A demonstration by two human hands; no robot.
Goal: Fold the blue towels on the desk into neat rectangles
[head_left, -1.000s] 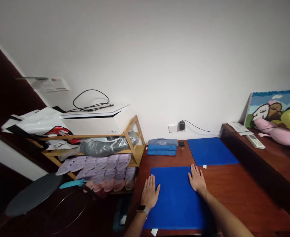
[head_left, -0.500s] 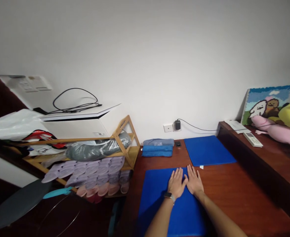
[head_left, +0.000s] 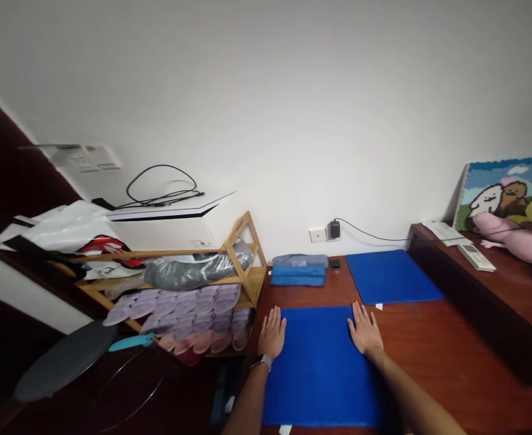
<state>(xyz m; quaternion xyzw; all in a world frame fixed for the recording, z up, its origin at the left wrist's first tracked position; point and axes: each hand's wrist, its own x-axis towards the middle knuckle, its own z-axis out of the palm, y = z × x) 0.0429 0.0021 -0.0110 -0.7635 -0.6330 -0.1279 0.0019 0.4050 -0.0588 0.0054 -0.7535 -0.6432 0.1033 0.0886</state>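
Observation:
A bright blue cloth (head_left: 317,362), like a towel, lies spread flat on the reddish-brown wooden table (head_left: 433,356). My left hand (head_left: 273,334) rests palm down at the cloth's far left corner, its fingers stretched forward. Over the far right corner lies my right hand (head_left: 366,330), also flat, with the thumb out toward the cloth. Neither hand grips anything. A second blue cloth (head_left: 395,276) lies flat farther back to the right, a small white tag at its near edge. Folded blue and grey cloths (head_left: 299,270) sit against the wall.
Left of the table stands a wooden rack (head_left: 251,284) holding slippers (head_left: 186,302), bags and a white box (head_left: 175,232). A dark round seat (head_left: 66,362) is at lower left. On the raised right ledge are a remote (head_left: 476,258) and a pink plush toy (head_left: 512,237).
My hands have moved apart from the middle of the near cloth's far edge, the left one to its left corner and the right one to its right side. The view has shifted slightly.

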